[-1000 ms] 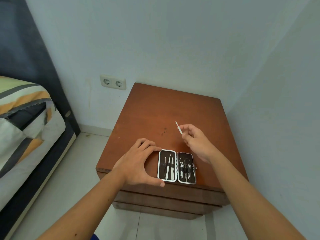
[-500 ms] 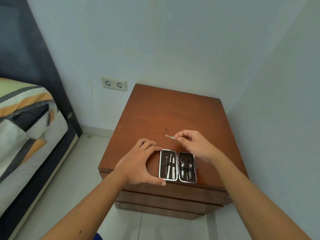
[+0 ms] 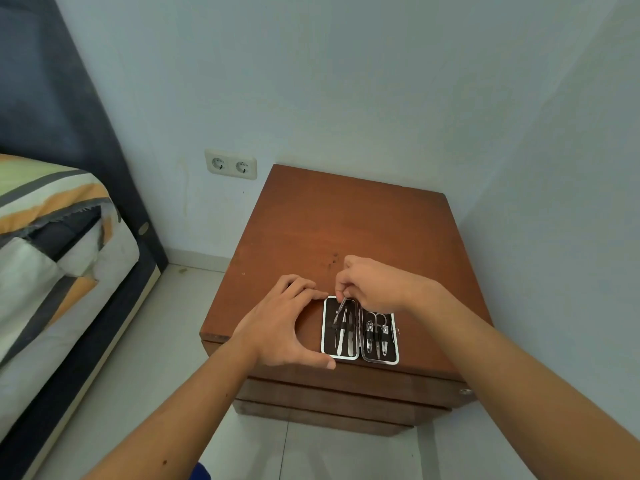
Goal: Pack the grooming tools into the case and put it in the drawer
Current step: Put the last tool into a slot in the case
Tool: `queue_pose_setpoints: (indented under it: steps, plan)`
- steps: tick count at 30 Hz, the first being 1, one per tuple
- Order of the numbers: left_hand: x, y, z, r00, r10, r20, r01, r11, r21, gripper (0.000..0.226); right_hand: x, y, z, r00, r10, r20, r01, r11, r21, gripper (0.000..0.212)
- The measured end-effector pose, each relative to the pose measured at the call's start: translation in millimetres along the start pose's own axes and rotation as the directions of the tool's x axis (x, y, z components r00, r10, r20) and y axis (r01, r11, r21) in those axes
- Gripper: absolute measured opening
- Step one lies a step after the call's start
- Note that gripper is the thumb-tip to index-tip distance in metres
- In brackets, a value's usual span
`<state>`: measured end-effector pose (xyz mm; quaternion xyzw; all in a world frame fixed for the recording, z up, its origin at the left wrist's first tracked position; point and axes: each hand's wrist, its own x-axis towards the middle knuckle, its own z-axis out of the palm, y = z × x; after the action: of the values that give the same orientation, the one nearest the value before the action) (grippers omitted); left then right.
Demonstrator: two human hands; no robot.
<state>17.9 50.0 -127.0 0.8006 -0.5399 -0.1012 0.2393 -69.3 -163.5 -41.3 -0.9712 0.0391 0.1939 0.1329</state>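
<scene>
A small black grooming case [image 3: 360,357] with a silver rim lies open near the front edge of the wooden nightstand [image 3: 339,230]. Its left half holds thin metal tools, its right half scissors and clippers. My left hand [image 3: 280,327] braces the case's left side, index finger at the top corner and thumb at the bottom corner. My right hand [image 3: 370,284] pinches a thin metal tool [image 3: 340,308] and holds it slanted over the top of the left half. Drawer fronts [image 3: 346,393] show below the top, all closed.
A bed with a striped cover [image 3: 52,244] and dark headboard stands at the left. A double wall socket [image 3: 231,164] sits left of the nightstand. White walls close in behind and on the right. Pale floor tiles [image 3: 156,358] lie between bed and nightstand.
My right hand has come down and toward me with the thin tool, from above the tabletop to the top of the case's left half. My left hand stays on the case.
</scene>
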Motion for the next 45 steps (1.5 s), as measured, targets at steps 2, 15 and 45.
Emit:
queue_pose_setpoints:
  steps: [2,15,45]
  plan:
    - [-0.1,0.5,-0.2,1.000,0.001,-0.002,-0.001,1.000,0.004,0.121,1.9,0.2,4.0,1.000,-0.007,-0.007,0.007,1.000,0.003,0.025]
    - [0.3,0.5,-0.1,1.000,-0.005,0.005,0.005,1.000,0.007,0.122,11.7,3.2,8.0,0.999,-0.046,-0.010,0.047,0.998,0.051,0.023]
    - [-0.3,0.0,1.1,1.000,0.000,-0.008,0.000,1.000,-0.014,0.120,-1.6,4.8,74.7,0.820,0.291,-0.493,-0.050,0.894,0.444,0.037]
